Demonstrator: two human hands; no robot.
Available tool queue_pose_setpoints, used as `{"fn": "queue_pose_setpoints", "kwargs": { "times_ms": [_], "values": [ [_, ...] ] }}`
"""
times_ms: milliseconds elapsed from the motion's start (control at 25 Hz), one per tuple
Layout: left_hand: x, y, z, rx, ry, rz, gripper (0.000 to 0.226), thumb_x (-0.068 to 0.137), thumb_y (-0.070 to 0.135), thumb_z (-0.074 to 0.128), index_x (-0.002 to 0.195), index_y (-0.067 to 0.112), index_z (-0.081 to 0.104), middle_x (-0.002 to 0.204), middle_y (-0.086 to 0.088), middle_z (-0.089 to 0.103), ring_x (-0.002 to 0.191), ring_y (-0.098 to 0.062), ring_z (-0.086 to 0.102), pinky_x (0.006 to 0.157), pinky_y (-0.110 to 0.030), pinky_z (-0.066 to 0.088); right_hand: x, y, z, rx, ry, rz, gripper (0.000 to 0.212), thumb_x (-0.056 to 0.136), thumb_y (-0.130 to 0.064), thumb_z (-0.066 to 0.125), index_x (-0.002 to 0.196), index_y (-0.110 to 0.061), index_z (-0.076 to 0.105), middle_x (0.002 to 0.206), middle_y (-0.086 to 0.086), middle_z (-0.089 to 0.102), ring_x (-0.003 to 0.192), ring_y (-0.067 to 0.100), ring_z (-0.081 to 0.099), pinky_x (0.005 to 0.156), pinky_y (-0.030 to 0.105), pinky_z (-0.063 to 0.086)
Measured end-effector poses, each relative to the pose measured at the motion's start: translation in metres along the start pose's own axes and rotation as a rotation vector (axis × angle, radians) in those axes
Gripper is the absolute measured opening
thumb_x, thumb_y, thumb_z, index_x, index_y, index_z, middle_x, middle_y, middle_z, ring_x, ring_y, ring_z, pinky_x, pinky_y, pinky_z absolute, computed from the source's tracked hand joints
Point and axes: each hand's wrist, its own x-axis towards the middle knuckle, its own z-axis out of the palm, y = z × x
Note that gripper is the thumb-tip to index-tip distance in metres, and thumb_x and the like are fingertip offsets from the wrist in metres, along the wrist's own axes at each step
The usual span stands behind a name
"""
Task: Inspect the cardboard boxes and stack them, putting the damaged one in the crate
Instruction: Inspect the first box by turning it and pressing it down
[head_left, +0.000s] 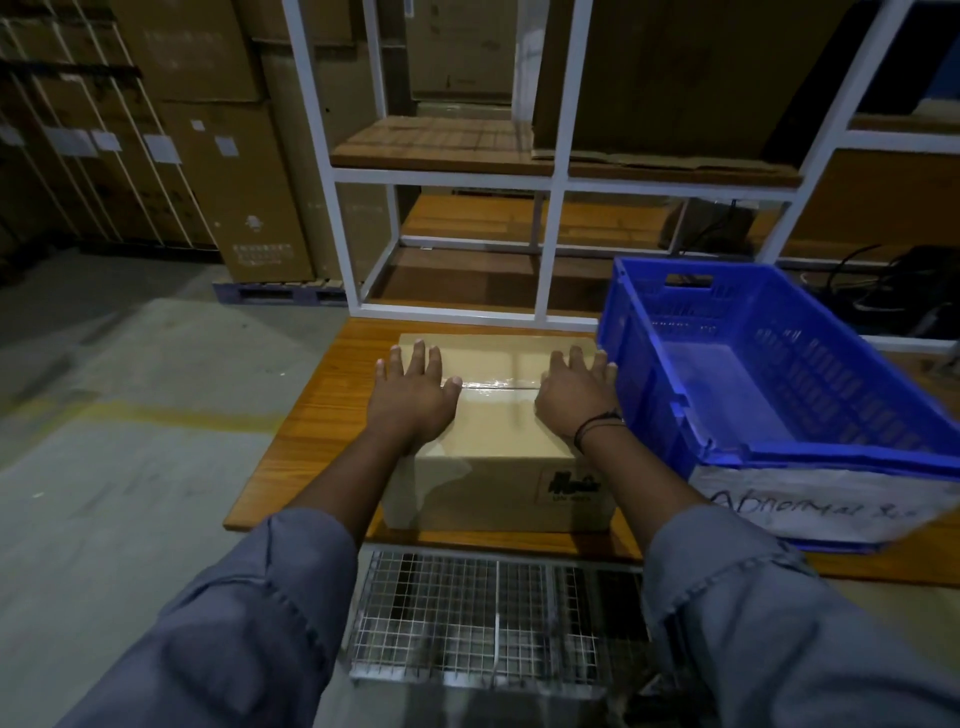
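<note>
A closed cardboard box (496, 415), taped along its top seam and printed with a black logo on its front face, stands on the wooden table (311, 415). My left hand (413, 397) lies flat on the left part of the box top, fingers spread. My right hand (576, 397) lies flat on the right part of the top, near the box's right edge. Right of the box stands a blue plastic crate (649, 374) with nothing inside it; a white label on its front reads "Abnormal".
A white metal shelf frame (553, 182) with wooden boards rises behind the table. Large cartons on a pallet (249, 208) fill the back left. A wire mesh basket (493, 618) sits below the table's near edge. Concrete floor lies to the left.
</note>
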Motion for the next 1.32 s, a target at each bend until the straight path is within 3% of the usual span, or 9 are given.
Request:
{"fn": "queue_pose_setpoints", "kwargs": {
  "times_ms": [160,320,600,720,960,1200,1320],
  "values": [
    [0.003,0.001,0.0,-0.002,0.014,0.012,0.071,0.107,0.058,0.015,0.166,0.02,0.007,0.173,-0.006,0.0,0.158,-0.036,-0.005,0.128,-0.054,0.0,-0.022,-0.039,0.007,-0.025,-0.044,-0.207,0.066,0.108,-0.047,0.024,0.164,-0.013,0.016,0.172,0.014,0.008,0.159,0.034,0.005,0.128,0.053,0.005],
    [0.004,0.0,-0.002,-0.001,0.007,0.019,0.071,0.107,0.058,0.016,0.166,0.019,0.006,0.173,-0.006,0.0,0.158,-0.036,-0.006,0.127,-0.053,0.0,-0.031,-0.062,0.013,0.01,-0.026,-0.366,0.07,0.11,-0.049,0.021,0.165,-0.011,0.002,0.173,0.011,-0.004,0.16,0.026,-0.007,0.127,0.044,-0.005],
    [0.004,0.002,0.0,0.005,0.005,0.023,0.071,0.107,0.057,0.018,0.166,0.018,0.006,0.173,-0.006,-0.001,0.158,-0.035,-0.008,0.128,-0.051,0.001,-0.025,-0.059,0.015,-0.032,-0.15,-0.345,0.071,0.109,-0.052,0.017,0.165,-0.01,0.005,0.173,0.013,-0.003,0.16,0.027,-0.005,0.127,0.043,-0.004],
    [0.003,-0.001,0.002,-0.005,0.01,0.011,0.072,0.107,0.058,0.018,0.166,0.019,0.007,0.173,-0.005,-0.001,0.158,-0.035,-0.007,0.128,-0.051,0.002,-0.027,-0.06,0.016,-0.013,-0.137,-0.355,0.072,0.109,-0.053,0.017,0.165,-0.01,0.005,0.173,0.012,-0.003,0.16,0.026,-0.004,0.127,0.041,-0.003],
    [0.001,0.001,0.002,-0.032,0.025,0.016,0.072,0.106,0.06,0.018,0.166,0.021,0.008,0.173,-0.003,0.001,0.159,-0.033,-0.007,0.128,-0.05,0.002,-0.034,-0.058,0.015,-0.006,-0.1,-0.19,0.076,0.108,-0.056,0.016,0.165,-0.007,0.004,0.172,0.014,-0.005,0.16,0.029,-0.005,0.128,0.046,-0.003],
    [0.003,-0.003,0.003,-0.023,0.031,0.003,0.074,0.105,0.062,0.017,0.166,0.021,0.008,0.173,-0.004,0.001,0.159,-0.034,-0.007,0.127,-0.051,0.002,-0.026,-0.04,0.009,-0.007,-0.144,-0.298,0.076,0.108,-0.057,0.019,0.165,-0.011,0.003,0.173,0.01,-0.006,0.16,0.024,-0.005,0.126,0.038,-0.002],
    [0.002,0.001,0.003,-0.019,0.026,0.006,0.074,0.105,0.063,0.017,0.166,0.022,0.008,0.173,-0.004,0.001,0.159,-0.033,-0.007,0.127,-0.051,0.002,-0.03,-0.035,0.01,-0.009,-0.117,-0.257,0.077,0.107,-0.057,0.018,0.165,-0.01,0.001,0.173,0.011,-0.006,0.16,0.024,-0.006,0.127,0.039,-0.003]
  ]
}}
